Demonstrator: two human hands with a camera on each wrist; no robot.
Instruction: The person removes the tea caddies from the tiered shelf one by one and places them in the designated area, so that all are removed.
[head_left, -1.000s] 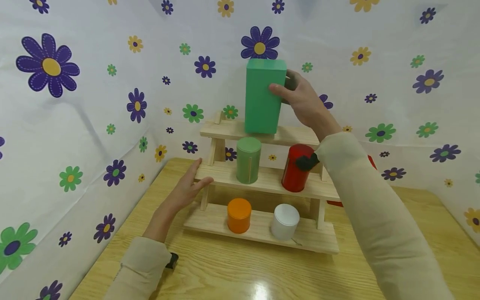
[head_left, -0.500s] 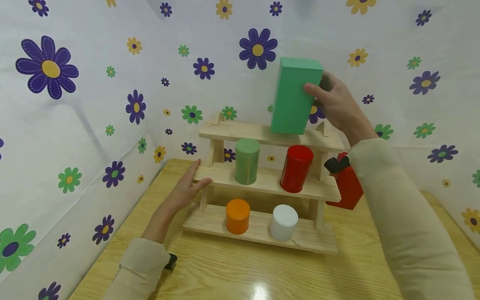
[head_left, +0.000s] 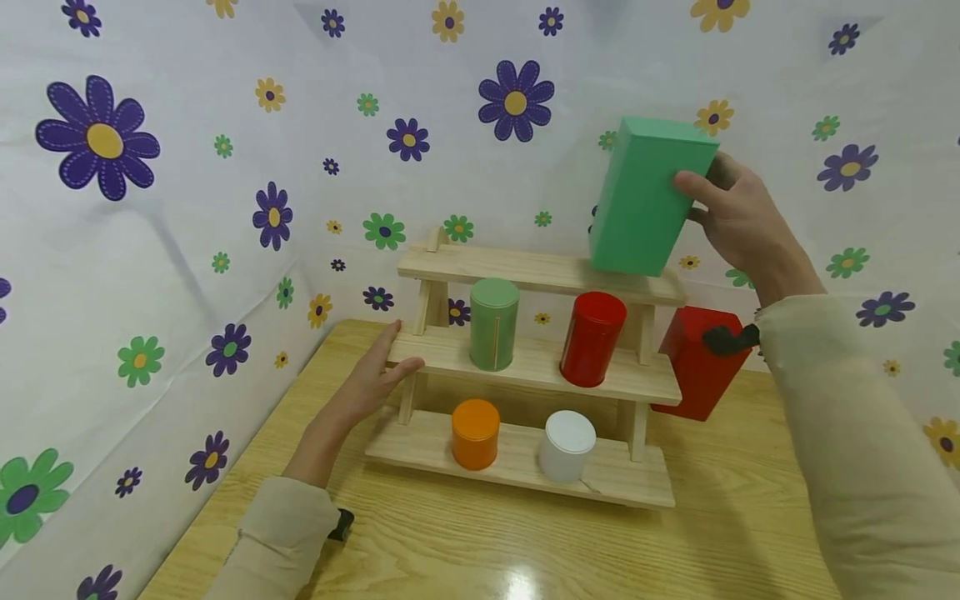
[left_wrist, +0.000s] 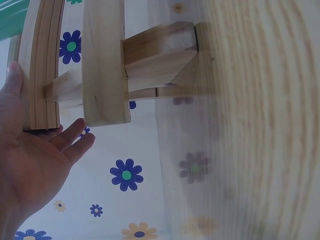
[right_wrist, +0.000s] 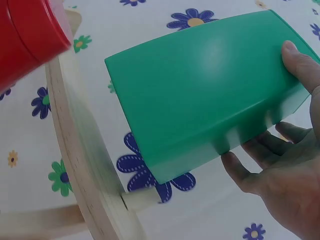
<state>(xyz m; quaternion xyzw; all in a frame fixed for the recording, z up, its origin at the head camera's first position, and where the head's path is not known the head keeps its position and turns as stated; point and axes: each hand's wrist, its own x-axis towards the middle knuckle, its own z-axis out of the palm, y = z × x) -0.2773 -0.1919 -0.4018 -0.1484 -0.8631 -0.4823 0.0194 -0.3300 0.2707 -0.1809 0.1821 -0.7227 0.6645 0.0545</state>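
Note:
My right hand (head_left: 750,221) holds a tall green box (head_left: 652,204) by its right side, thumb on the front face and fingers behind. The box leans a little, its base close over the right end of the top tier of a three-tier wooden display shelf (head_left: 502,263). In the right wrist view, a gap shows between the green box (right_wrist: 200,85) and the shelf board (right_wrist: 82,150). My left hand (head_left: 367,383) grips the left end of the middle tier, as the left wrist view also shows, with thumb and fingers on either side of the board (left_wrist: 40,75).
On the middle tier stand a green canister (head_left: 494,325) and a red canister (head_left: 592,340). An orange tin (head_left: 476,435) and a white tin (head_left: 567,446) sit on the bottom tier. Behind the shelf's right side is a red box (head_left: 697,367). Flowered cloth (head_left: 315,50) surrounds the wooden table (head_left: 420,542).
My right hand has carried the green box rightward along the top tier, and the box has tilted. The red box has come into fuller view. My left hand keeps its place.

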